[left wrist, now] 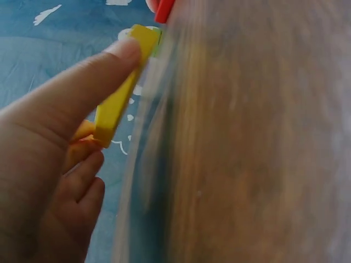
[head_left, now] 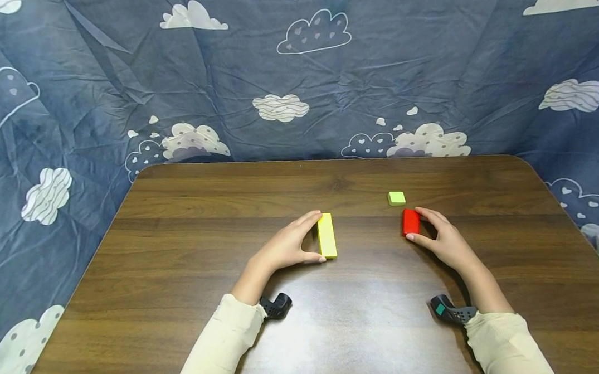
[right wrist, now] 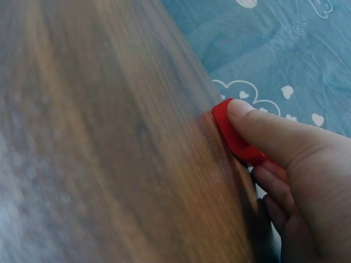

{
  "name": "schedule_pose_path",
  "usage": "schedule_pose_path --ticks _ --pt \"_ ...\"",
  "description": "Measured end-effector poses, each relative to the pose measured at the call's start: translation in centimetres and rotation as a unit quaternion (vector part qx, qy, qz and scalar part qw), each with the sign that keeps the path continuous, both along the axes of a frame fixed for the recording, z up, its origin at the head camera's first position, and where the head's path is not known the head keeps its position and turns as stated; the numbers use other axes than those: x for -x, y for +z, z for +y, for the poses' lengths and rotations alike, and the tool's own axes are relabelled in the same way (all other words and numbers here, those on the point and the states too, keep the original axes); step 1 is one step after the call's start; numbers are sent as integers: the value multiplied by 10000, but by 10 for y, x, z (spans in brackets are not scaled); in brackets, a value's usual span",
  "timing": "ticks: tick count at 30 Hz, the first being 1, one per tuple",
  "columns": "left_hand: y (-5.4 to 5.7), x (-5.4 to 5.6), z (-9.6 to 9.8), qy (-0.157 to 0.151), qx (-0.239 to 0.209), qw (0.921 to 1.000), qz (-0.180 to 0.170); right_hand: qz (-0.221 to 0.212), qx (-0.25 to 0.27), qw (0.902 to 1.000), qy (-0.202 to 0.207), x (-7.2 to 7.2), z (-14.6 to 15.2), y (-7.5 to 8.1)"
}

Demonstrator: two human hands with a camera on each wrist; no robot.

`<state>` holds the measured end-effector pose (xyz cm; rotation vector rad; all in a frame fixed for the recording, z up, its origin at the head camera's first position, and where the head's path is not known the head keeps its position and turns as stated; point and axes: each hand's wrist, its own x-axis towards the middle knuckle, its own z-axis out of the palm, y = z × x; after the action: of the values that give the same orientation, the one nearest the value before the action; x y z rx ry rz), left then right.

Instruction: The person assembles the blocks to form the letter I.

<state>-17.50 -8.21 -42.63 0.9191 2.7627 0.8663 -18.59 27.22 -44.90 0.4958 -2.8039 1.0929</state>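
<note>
A long yellow block [head_left: 327, 236] is near the middle of the wooden table, and my left hand [head_left: 288, 243] pinches it by its two ends, thumb at the near end and fingers at the far one. In the left wrist view the thumb presses against the yellow block [left wrist: 118, 104]. My right hand [head_left: 446, 243] holds a shorter red block [head_left: 410, 222] the same way, between thumb and fingers. The right wrist view has the thumb on the red block [right wrist: 233, 134] at the table surface. Just beyond the red block lies a small light green block [head_left: 396, 198], touched by neither hand.
The brown wooden table [head_left: 187, 221] has rounded far corners. A dark blue cloth [head_left: 244, 67] with white clouds hangs behind and beside it. Each wrist wears a dark band with a camera mount [head_left: 276, 306].
</note>
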Motion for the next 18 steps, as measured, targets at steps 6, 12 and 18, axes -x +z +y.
schedule_pose_path --ticks 6,12,18 --pt "-14 2 0 -46 -229 9997 -120 -89 13 10000 -10 0 0 -1" --pt "-19 3 0 -83 -360 9991 -219 -164 -73 9998 -33 0 0 0" --pt "-18 3 0 -183 -363 9988 -270 -113 -101 9999 47 -1 0 1"
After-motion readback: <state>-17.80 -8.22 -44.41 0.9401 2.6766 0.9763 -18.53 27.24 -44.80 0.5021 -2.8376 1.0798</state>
